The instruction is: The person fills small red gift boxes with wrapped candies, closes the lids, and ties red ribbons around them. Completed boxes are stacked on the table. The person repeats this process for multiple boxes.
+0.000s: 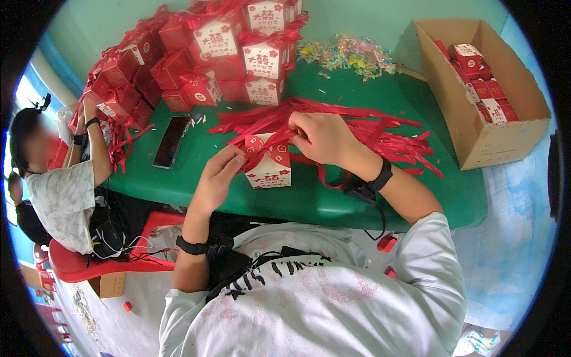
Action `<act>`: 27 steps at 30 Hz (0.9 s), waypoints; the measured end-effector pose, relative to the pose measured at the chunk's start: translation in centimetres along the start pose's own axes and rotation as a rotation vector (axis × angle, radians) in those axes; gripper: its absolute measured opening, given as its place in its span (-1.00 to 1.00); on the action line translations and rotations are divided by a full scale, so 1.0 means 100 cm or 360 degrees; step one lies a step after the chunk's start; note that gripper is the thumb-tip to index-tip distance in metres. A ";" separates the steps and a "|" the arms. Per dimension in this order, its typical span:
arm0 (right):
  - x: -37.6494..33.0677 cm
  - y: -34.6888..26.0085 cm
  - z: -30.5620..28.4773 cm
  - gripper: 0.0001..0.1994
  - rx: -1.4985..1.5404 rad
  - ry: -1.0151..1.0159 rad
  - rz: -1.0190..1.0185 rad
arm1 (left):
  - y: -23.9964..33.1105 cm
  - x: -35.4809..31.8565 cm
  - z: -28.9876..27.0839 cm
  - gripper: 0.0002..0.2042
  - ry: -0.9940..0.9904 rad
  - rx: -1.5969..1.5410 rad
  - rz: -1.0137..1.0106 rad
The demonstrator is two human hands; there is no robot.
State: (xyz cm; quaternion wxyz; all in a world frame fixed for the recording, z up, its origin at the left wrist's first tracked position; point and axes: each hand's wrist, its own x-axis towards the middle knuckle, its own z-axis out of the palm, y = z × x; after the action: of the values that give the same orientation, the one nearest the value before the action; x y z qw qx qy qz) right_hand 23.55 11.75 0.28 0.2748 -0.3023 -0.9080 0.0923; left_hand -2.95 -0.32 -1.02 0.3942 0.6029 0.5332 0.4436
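Note:
A small white and red gift box [269, 174] stands upright on the green table in front of me, printed with red flowers. Red ribbon [257, 156] crosses its top. My left hand [219, 174] pinches the ribbon at the box's left upper edge, thumb against fingers. On the other side, my right hand [321, 138] is closed on the ribbon above the box's right top corner, with its fingertips partly hidden. Just behind lies a bundle of loose red ribbons [386, 126], some running under my right forearm.
Finished-looking red and white boxes [178, 71] are stacked at the back left. A phone [172, 141] lies left of my hands. Wrapped candies [351, 55] form a heap at the back. An open carton [505, 143] with red boxes stands right. A co-worker [62, 190] sits at left.

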 end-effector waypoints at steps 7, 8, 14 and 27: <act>0.002 0.004 0.008 -0.76 -0.0231 0.0294 -0.0350 | -0.003 0.006 0.011 -0.87 0.0142 -0.0082 0.0543; 0.002 0.005 0.007 -0.76 -0.0230 0.0299 -0.0348 | -0.006 0.006 0.009 -0.87 0.0122 -0.0091 0.0466; 0.002 0.004 0.005 -0.75 -0.0212 0.0234 -0.0323 | 0.010 -0.006 -0.001 -0.90 0.0223 0.0543 0.0325; 0.001 0.005 0.008 -0.76 -0.0221 0.0175 -0.0432 | 0.007 -0.009 -0.013 -0.96 0.0070 0.0527 0.0606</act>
State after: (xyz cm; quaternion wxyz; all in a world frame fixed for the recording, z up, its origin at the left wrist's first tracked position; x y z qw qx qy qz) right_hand 23.29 12.16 -0.55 0.3127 -0.1996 -0.9283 -0.0254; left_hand -4.02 -1.33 -0.11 0.1877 0.7390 0.4840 0.4294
